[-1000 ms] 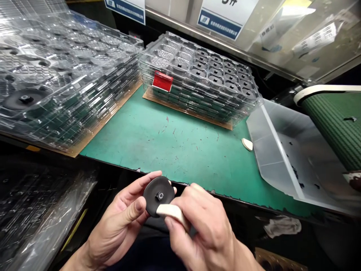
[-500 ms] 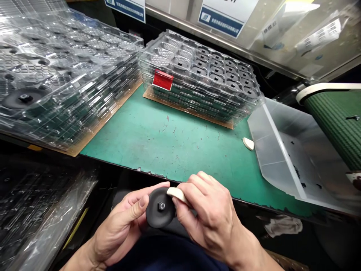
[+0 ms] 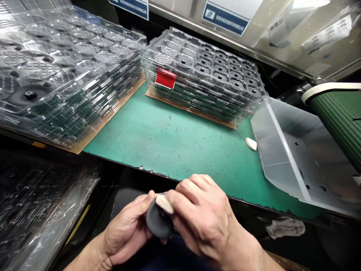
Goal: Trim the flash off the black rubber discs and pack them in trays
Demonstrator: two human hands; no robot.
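My left hand [image 3: 132,226] is closed on a round black disc [image 3: 158,224], thumb near its upper edge and fingers behind it. The disc is tilted, and its small central post is mostly covered. In my right hand [image 3: 203,214] is a cream-white pad [image 3: 164,203] with a rounded edge, pinched between the fingers. The pad lies against the disc's upper rim. Both hands are just below the front edge of the green work surface [image 3: 169,139].
Stacked clear trays [image 3: 197,86] with black discs and a red tag [image 3: 166,78] stand at the back. More clear trays [image 3: 107,86] are at left, one holding a black disc [image 3: 29,95]. A second white pad [image 3: 251,143] lies beside a translucent bin [image 3: 284,162] at right.
The disc has tilted, so its face shows less. My right hand has brought the white pad left and a little down across the disc's upper rim.
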